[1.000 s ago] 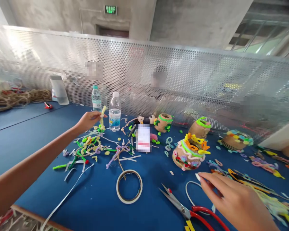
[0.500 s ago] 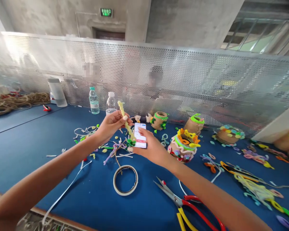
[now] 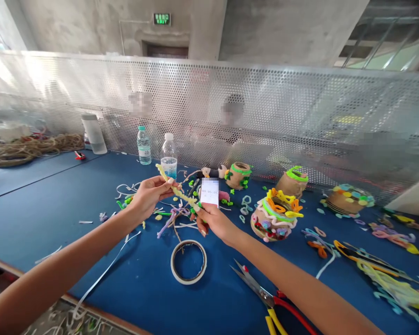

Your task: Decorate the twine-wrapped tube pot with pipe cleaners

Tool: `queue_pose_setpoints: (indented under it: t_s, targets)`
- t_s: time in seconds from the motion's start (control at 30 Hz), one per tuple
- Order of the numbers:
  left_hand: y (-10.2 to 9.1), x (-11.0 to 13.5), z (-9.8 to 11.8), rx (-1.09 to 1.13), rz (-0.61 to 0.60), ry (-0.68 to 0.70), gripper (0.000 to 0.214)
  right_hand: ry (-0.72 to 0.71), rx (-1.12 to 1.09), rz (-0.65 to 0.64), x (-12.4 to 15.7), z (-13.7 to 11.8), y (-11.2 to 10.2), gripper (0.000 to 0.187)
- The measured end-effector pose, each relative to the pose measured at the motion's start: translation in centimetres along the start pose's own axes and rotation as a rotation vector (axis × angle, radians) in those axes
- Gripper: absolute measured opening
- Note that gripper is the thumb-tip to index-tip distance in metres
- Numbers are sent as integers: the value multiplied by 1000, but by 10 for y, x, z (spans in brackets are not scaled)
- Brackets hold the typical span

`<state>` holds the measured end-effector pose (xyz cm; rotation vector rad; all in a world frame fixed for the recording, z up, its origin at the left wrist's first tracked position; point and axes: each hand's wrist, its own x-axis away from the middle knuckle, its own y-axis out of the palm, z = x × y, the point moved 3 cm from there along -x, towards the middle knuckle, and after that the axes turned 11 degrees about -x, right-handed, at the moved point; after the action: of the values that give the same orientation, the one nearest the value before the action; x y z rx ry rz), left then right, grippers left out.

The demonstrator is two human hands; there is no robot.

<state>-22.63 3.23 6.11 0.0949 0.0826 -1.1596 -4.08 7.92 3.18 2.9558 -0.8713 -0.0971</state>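
My left hand (image 3: 147,197) pinches the upper part of a pale yellow pipe cleaner (image 3: 176,188) held above the blue table (image 3: 56,204). My right hand (image 3: 214,222) grips the same pipe cleaner at its lower end, fingers closed. Just behind my right hand a phone (image 3: 210,192) stands upright with its screen lit. A roll of tape (image 3: 189,261) lies on the table below both hands. A heap of coloured pipe cleaner scraps (image 3: 167,214) lies under my left hand.
Red and yellow-handled scissors (image 3: 268,298) lie at the front right. Decorated jars (image 3: 277,214) and two water bottles (image 3: 168,156) stand further back. More pipe cleaners (image 3: 387,270) lie at the right. A person sits behind the perforated metal screen (image 3: 300,111).
My left hand lifted the yellow pipe cleaner from the scrap heap and brought it towards the middle. My right hand came up from beside the scissors and took its lower end.
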Motion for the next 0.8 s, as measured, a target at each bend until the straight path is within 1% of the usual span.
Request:
queue_pose_setpoints:
  t_s: [0.1,0.17,0.2,0.23,0.27,0.33,0.37,0.4,0.47,0.5,0.57,0.63,0.7,0.77,0.8]
  targets:
    - [-14,5,0,-55,24,-4,40,34,37,-37,-8,2,6,43]
    - [-28,7,-1,-94,32,-5,39,62,74,-52,-12,1,9,40]
    - [-36,6,-2,-159,13,6,38,74,98,-46,-13,1,9,39]
    - [-46,5,-4,-278,-25,34,38,85,125,-31,-14,3,8,37]
    - [-56,4,-6,-461,-76,82,37,94,155,-5,-15,5,6,35]
    - [-78,2,-13,-937,-176,225,39,113,209,60,-16,13,-1,29]
    - [-88,1,-18,-1152,-187,292,41,125,234,90,-17,18,-5,27]
    - [-99,-1,-24,-1252,-175,316,43,141,257,116,-17,24,-8,24]
    - [-112,-6,-34,-1356,-162,327,44,180,300,141,-19,35,-12,19]
    - [-115,-9,-39,-1375,-165,319,43,201,319,138,-19,39,-13,15]
    - [-114,-17,-47,-1429,-190,308,39,238,362,112,-18,43,-11,11]
    - [-109,-27,-51,-1475,-223,299,33,255,400,76,-15,41,-10,23]
    - [-107,-36,-49,-1504,-261,284,26,245,461,35,-9,34,-10,32]
    - [-109,-42,-41,-1519,-271,272,23,209,604,3,-1,25,-11,35]
    - [-110,-43,-36,-1524,-257,274,23,187,703,0,3,20,-12,36]
